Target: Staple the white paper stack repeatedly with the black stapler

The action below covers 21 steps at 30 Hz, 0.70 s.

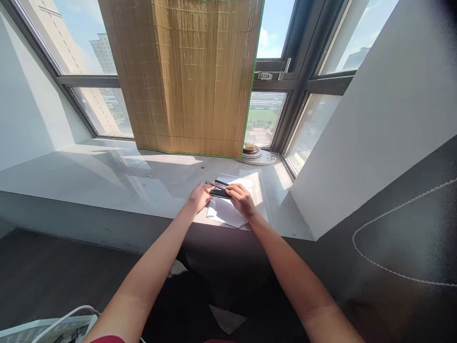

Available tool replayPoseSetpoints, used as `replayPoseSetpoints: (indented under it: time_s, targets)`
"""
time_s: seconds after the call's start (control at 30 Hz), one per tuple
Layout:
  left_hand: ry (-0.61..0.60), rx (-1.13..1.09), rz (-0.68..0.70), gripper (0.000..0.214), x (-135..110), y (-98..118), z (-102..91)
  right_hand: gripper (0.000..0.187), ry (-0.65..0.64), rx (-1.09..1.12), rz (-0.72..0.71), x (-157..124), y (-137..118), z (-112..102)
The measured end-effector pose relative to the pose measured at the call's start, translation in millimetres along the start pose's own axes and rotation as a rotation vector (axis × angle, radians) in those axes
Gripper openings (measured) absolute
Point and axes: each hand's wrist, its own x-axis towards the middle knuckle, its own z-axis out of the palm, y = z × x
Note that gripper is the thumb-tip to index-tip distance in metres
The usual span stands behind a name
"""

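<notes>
A black stapler (219, 193) is between my two hands, above white sheets of paper (228, 214) on the windowsill. Its top arm and a metal strip look lifted away from the base, so it appears swung apart. My left hand (200, 196) grips its left end with the fingers closed. On the other end, my right hand (242, 197) has thumb and fingers pinched on the stapler. The fingers partly cover both ends, and I cannot make out any staples.
The pale windowsill (157, 183) ends at a front edge just before me. A bamboo blind (200, 85) hangs down almost to the sill. Stacked plates (259, 156) stand in the right corner, beside a slanting white wall (360, 119). A small dark piece (203, 167) lies behind the papers.
</notes>
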Motion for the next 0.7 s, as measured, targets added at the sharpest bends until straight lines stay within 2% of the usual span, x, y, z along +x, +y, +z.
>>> replayPoseSetpoints:
  time_s: [0.1,0.2,0.27,0.4,0.53,0.6,0.7]
  targets:
    - [-0.045,0.113,0.068,0.073,-4,2,4.2,0.037,-0.031,-0.012,-0.029,0,-1,3]
    - [0.041,0.098,0.099,0.060,-5,3,8.4,0.036,-0.019,-0.007,-0.023,0,0,4]
    - [0.100,0.042,0.113,0.050,-4,1,11.3,0.033,0.021,-0.008,0.030,0,1,2]
    - [0.224,-0.075,0.165,0.037,-6,-4,14.8,0.021,0.184,-0.028,0.341,0,2,-5]
    - [0.339,-0.099,0.258,0.042,-9,-6,9.4,0.015,0.298,0.027,0.597,-6,11,-9]
    - [0.365,-0.086,0.291,0.046,-10,-4,5.3,0.015,0.317,0.041,0.697,-10,18,-10]
    - [0.365,-0.047,0.326,0.053,-11,1,3.4,0.017,0.270,0.061,0.790,-10,29,-8]
